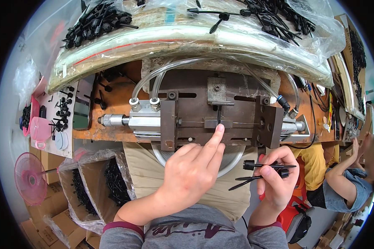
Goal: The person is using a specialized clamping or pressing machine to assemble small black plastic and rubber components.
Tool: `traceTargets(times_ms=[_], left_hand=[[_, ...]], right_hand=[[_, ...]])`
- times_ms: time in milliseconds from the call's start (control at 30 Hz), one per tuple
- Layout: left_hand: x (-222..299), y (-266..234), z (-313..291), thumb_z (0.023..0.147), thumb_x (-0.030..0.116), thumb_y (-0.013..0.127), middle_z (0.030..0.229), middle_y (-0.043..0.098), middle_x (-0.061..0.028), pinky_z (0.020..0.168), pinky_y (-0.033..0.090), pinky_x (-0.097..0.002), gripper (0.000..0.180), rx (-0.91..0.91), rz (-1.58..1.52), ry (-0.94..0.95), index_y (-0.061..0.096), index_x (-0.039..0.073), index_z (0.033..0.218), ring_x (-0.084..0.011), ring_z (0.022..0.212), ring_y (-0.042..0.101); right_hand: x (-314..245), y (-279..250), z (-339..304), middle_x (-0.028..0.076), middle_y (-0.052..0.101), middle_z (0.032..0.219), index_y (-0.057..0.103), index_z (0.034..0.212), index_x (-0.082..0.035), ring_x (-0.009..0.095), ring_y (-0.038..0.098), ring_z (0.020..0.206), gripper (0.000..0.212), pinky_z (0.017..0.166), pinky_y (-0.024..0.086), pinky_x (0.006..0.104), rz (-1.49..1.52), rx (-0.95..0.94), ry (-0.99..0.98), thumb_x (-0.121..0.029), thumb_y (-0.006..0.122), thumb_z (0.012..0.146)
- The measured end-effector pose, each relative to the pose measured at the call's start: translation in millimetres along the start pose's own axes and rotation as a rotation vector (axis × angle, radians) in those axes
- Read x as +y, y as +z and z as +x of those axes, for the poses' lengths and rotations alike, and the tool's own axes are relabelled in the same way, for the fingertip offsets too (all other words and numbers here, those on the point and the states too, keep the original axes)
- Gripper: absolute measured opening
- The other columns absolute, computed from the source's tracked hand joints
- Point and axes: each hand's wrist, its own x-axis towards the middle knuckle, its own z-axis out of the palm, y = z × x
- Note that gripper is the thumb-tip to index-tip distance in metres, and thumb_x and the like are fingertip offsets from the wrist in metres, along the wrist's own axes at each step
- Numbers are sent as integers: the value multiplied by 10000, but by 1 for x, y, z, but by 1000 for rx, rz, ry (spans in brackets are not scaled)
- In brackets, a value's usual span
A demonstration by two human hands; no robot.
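Note:
My left hand reaches over the middle of a dark metal fixture. Its index finger is stretched out, with the tip on a thin black plastic piece lying in a small metal block; nothing is gripped in that hand. To the right and nearer me, my right hand is closed around several black plastic stems with round knobbed ends. They stick out sideways between thumb and fingers. Above the finger, a metal clamp block sits over the fixture's centre line.
Silver air cylinders with clear hoses flank the fixture. Behind it, a plastic-covered ledge carries heaps of black parts. A phone lies left; below are a lined box of parts and a pink fan. Another person sits right.

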Motion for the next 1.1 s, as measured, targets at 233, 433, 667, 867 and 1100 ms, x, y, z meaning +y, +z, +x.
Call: traceTargets(times_ms=[233, 433, 667, 867, 1100], left_hand=[[0, 0, 0, 709, 48, 765, 1254, 662, -147, 645, 525, -292, 241, -1, 1, -6, 706, -10, 935, -203, 695, 663], [-4, -15, 3, 731, 61, 767, 1221, 679, -137, 663, 545, -294, 302, -17, -240, -28, 719, -6, 1022, -199, 746, 685], [-3, -32, -7, 703, 26, 791, 1004, 726, -126, 645, 583, -288, 356, -11, -655, 160, 745, 8, 1056, -216, 798, 708], [-6, -30, -10, 661, 18, 818, 1031, 706, -127, 643, 557, -312, 348, 69, -392, -8, 735, -9, 998, -208, 786, 674], [-6, 4, -10, 693, 38, 769, 1238, 661, -170, 680, 542, -302, 295, 84, -58, 34, 709, -20, 976, -224, 737, 651]], right_hand=[[1, -5, 1, 152, 636, 761, 595, 866, 63, 124, 574, 462, 152, 413, 435, 208, 108, -29, -36, 109, 708, 776], [0, -8, -1, 152, 632, 769, 623, 858, 71, 136, 585, 469, 155, 414, 445, 218, 162, -93, 26, 125, 720, 751], [12, 0, -2, 138, 651, 763, 589, 1033, 92, 130, 574, 457, 288, 422, 446, 216, 254, -181, 202, 124, 700, 769], [8, 4, -2, 143, 646, 798, 561, 1031, 35, 109, 535, 498, 291, 440, 427, 202, 125, 45, -53, 97, 694, 780], [10, 2, -4, 182, 579, 1001, 531, 974, 25, 131, 550, 632, 178, 588, 488, 232, 71, 71, -239, 13, 662, 854]])
